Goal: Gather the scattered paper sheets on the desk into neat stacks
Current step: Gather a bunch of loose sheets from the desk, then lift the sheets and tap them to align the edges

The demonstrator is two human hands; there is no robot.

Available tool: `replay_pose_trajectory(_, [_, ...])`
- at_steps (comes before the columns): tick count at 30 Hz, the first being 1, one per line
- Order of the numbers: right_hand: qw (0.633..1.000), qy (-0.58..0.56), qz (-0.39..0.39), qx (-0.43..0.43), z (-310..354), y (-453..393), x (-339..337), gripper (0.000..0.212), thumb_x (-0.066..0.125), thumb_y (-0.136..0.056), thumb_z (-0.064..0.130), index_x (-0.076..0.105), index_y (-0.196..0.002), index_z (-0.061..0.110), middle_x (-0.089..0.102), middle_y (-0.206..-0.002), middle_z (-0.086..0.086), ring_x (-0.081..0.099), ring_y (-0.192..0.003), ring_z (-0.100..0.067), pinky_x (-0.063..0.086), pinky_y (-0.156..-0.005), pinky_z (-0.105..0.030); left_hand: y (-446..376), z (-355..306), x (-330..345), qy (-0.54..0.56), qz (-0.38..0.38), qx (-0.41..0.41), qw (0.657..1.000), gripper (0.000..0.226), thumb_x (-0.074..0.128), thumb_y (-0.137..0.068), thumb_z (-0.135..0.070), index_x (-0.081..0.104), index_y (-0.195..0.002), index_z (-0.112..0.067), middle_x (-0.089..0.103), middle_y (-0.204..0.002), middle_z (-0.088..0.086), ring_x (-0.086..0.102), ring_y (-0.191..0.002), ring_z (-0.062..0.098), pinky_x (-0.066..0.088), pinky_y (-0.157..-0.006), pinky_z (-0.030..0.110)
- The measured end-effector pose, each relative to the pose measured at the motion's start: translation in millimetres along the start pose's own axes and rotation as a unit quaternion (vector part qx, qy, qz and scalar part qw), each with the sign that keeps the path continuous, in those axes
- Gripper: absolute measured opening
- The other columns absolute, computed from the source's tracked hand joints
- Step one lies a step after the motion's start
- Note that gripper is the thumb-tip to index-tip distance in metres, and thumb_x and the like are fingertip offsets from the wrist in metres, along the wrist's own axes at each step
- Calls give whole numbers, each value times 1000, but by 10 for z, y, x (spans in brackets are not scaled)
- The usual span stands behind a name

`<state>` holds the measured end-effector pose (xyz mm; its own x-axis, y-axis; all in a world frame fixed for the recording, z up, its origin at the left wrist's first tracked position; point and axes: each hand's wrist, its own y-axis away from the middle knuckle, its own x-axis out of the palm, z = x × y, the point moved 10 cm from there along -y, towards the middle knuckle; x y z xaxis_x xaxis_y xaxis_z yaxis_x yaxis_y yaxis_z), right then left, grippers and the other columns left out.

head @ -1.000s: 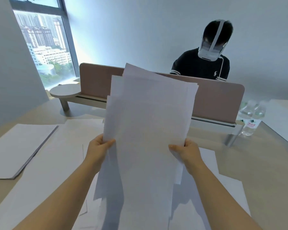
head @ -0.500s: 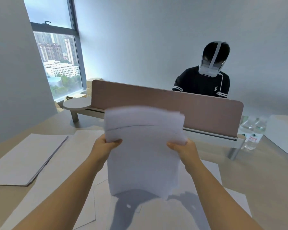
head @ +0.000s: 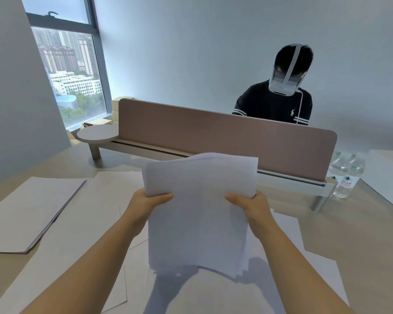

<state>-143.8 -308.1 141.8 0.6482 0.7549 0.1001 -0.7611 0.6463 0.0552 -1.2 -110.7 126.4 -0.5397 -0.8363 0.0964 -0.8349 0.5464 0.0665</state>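
Step in hand: squaring up a bundle of white paper sheets (head: pixel 200 207), held upright over the desk, its lower edge apparently just above or touching the loose white sheets (head: pixel 304 264) lying flat beneath; contact cannot be told.
Bundle: at the centre of the view, top edge curling away toward 12 o'clock, lower corners uneven at 5 o'clock, so the edges look not yet flush.
Left hand (head: pixel 149 203): grasping the bundle's left edge, thumb on the near face, fingers hidden behind.
Right hand (head: pixel 251 206): grasping the right edge in the same way, thumb in front.
Next move, as I judge it: tap the lower edge on the light wooden desk (head: pixel 361 234) until the sheets align, then lay the bundle flat as a stack; a loose hold would let the sheets slide level.
Other paper: a neat grey-edged stack of white sheets (head: pixel 27 211) lies at 9 o'clock; more flat sheets spread from 7 to 10 o'clock.
Surroundings: a dusty-pink desk divider panel (head: pixel 225 134) at 12 o'clock, a round grey shelf (head: pixel 97 133) at 11 o'clock, clear plastic water bottles (head: pixel 347 177) at 3 o'clock.
Beyond the divider: a person in a black shirt (head: pixel 275 103) wearing a white headset.
In the way: the loose sheets under the bundle may shift or catch when it is tapped or set down.
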Motion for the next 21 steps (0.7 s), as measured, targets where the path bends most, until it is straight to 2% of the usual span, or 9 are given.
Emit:
replay_pose_trajectory(3, [999, 12, 17, 49, -266, 48, -79, 22, 77, -66, -2, 65, -77, 13, 68, -80, -4, 64, -74, -22, 52, -62, -30, 40, 247, -78, -8, 16, -40, 999, 54, 77, -36, -30, 65, -87, -17, 74, -72, -7, 68, -74, 18, 53, -57, 25])
replay_pose_trajectory(5, [996, 19, 15, 82, -508, 85, -113, 20, 73, -70, -5, 65, -78, 12, 67, -82, -6, 63, -74, -22, 51, -63, -30, 57, 482, -90, -3, 25, -67, 997, 57, 78, -35, -27, 66, -89, -15, 74, -78, -4, 67, -79, 23, 53, -57, 24])
replay_pose_trajectory(8, [996, -5, -3, 84, -676, 125, -99, 20, 73, -69, -6, 65, -77, 11, 66, -79, -5, 63, -71, -22, 50, -61, -30, 63, 735, -21, 30, 29, -82, 996, 64, 78, -32, -28, 65, -93, -13, 71, -93, 4, 66, -88, 26, 53, -66, 31])
replay_pose_trajectory(11, [998, -6, -33, 59, -637, 110, -99, 26, 77, -65, -2, 63, -84, 8, 64, -77, -2, 61, -70, -19, 49, -59, -26, 36, 762, 51, 53, 9, -63, 997, 39, 80, -54, -11, 64, -89, -12, 68, -94, 6, 63, -87, 28, 52, -69, 34])
replay_pose_trajectory(13, [998, -15, -45, 45, -587, 113, -136, 20, 72, -71, -5, 63, -82, 9, 64, -75, 0, 61, -67, -16, 50, -56, -24, 27, 713, 49, 55, -8, -48, 997, 19, 69, -74, 1, 64, -87, -13, 66, -92, 5, 62, -86, 28, 52, -71, 35])
replay_pose_trajectory(15, [998, -24, -50, 35, -562, 130, -205, 21, 70, -72, -7, 64, -75, 13, 66, -69, 3, 63, -61, -13, 52, -49, -20, 26, 662, 11, 51, -16, -36, 998, 16, 64, -78, 2, 64, -86, -12, 67, -90, 6, 61, -85, 29, 51, -70, 34])
replay_pose_trajectory(16, [998, -22, -49, 34, -557, 148, -236, 22, 70, -71, -8, 64, -74, 14, 67, -67, 5, 64, -59, -12, 52, -47, -18, 39, 638, -3, 48, -13, -34, 998, 15, 69, -74, -3, 64, -85, -12, 68, -88, 5, 62, -85, 30, 51, -68, 33])
replay_pose_trajectory(18, [998, -14, -37, 39, -562, 183, -276, 22, 71, -70, -8, 66, -75, 13, 69, -65, 6, 66, -59, -11, 53, -47, -17, 70, 567, -5, 33, 2, -28, 999, 38, 80, -50, -21, 66, -84, -13, 73, -80, -1, 65, -81, 27, 51, -65, 32])
replay_pose_trajectory(21, [999, -8, -9, 30, -485, 187, -253, 23, 70, -69, -10, 68, -75, 12, 71, -62, 7, 66, -65, -15, 54, -51, -19, 66, 414, 2, 15, 11, -14, 1000, 57, 76, -30, -32, 67, -84, -16, 73, -75, -6, 67, -77, 22, 53, -61, 28])
